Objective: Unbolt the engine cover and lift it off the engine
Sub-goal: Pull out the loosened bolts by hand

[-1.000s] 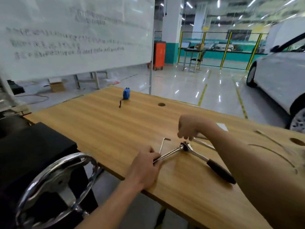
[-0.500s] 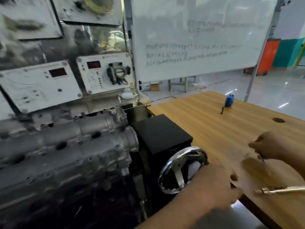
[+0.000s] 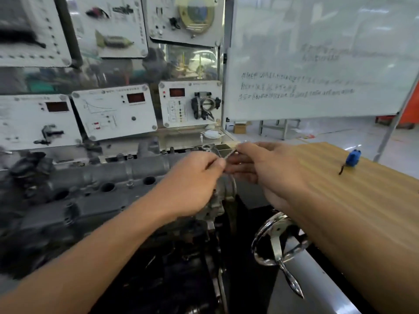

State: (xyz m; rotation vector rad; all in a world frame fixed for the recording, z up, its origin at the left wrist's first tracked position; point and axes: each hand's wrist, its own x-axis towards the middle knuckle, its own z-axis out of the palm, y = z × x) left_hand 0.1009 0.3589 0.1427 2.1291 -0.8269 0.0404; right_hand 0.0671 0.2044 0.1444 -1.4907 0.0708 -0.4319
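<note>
Centre-left of the frame, the grey engine cover [image 3: 102,177] sits on the engine, its row of dark round wells running from the left edge toward my hands. My left hand [image 3: 192,180] hovers over the cover's right end. My right hand [image 3: 267,168] hangs just off that end, to the right, above the black housing.

Writing gives little away: handwritten lines cross the whiteboard [image 3: 317,53] at upper right, too blurred to read. The white instrument panels [image 3: 115,112] behind the engine carry red digital windows and small print that cannot be made out. One panel holds a throttle body [image 3: 205,105].

My left fingers [image 3: 217,163] are curled in, tips drawn together. My right fingers [image 3: 240,165] lie nearly straight and reach left until they touch them. Whether either hand pinches something thin at that meeting point, I cannot tell; motion blur smears it.

Lower right of centre, a chrome handwheel [image 3: 278,241] shows beneath my right forearm. Right of frame, a blue tape measure [image 3: 352,157] lies on the wooden table [image 3: 340,200].
</note>
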